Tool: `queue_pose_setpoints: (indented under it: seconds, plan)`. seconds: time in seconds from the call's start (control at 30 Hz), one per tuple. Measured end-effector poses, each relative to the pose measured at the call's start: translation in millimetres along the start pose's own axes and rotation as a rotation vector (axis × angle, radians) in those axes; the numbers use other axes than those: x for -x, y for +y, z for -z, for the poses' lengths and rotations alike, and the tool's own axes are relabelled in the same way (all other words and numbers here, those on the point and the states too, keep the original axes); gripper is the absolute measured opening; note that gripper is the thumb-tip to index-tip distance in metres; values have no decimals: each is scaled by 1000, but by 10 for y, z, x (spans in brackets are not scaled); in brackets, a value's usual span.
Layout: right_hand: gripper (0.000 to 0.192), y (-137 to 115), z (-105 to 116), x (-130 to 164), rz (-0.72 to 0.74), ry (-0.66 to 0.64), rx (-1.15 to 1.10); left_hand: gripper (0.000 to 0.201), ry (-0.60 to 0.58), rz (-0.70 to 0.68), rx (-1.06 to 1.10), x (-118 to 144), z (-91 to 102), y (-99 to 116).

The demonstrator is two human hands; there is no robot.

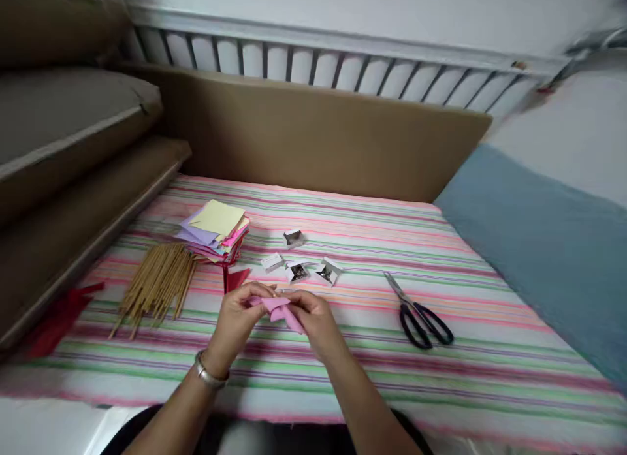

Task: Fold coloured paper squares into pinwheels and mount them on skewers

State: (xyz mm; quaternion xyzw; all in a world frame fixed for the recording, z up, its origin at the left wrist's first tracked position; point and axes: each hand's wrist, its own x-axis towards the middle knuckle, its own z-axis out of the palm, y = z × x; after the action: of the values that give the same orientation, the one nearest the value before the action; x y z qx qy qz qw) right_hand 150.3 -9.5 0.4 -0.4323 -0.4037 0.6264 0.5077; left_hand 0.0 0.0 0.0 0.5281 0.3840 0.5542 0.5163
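Note:
Both hands meet in front of me over the striped cloth, holding one folded piece of pink paper (283,311). My left hand (240,314) pinches its left side, and a bracelet (209,373) circles that wrist. On the other side, the fingers of my right hand (315,316) are closed on the paper's right part. The fingertips partly cover the paper, so its full shape is hidden. A red paper piece (237,280) lies just beyond my left hand. Small white boxes (296,271) with shiny little metal bits sit just past my hands.
A stack of coloured paper squares (215,228) stands at the back left, beside a bundle of thin sticks (159,282). Black-handled scissors (418,314) lie to the right. Red paper (66,318) is at far left. Behind stands a brown board (313,138) along the striped cloth (372,383).

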Motion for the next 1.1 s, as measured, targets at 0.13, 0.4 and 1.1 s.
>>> queue_pose_setpoints:
  seconds: [0.13,0.4,1.1]
  plan:
    - [14,14,12,-14,-8,-1,-2,6,31,28,-4,-9,-12,-7]
    - [11,1,-8,2,-10,2,-26,23,-8,152,-4,-34,105,-172]
    - [31,48,117,13,-48,-125,95,29,161,313,158,-126,114,-158]
